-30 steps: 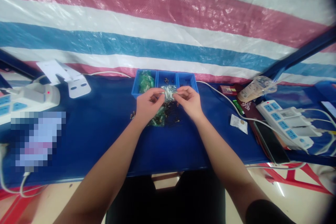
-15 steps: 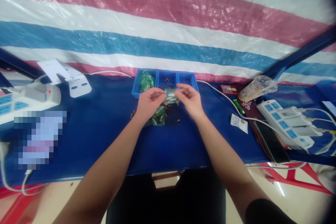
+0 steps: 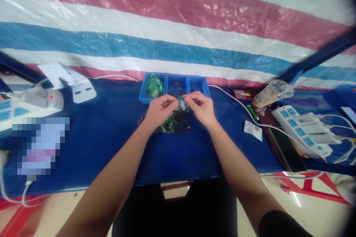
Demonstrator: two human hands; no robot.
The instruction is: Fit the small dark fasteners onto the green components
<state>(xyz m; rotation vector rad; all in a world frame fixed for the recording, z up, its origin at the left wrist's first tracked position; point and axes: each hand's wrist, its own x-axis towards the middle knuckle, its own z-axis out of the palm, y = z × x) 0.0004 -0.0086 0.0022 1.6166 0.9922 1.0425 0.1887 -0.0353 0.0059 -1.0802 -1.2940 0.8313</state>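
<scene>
Light makes shiny spots on the striped sheet (image 3: 178, 18). The small bits (image 3: 167, 126) look fuzzy. Blocky squares (image 3: 43, 146) sit at the left, and the right corners are dark.

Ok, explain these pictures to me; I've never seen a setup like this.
There is no machine: a person works with two bare hands, seen by a camera worn on their head, looking forward and down. The left hand and right hand come close together at a small clear packet over the blue table; blur hides which one's grip holds it. Below lie small metal parts and green film. Behind stand three blue bins, the left one holding a green plastic bag. To the right are a white power strip and a tilted plastic cup.
</scene>
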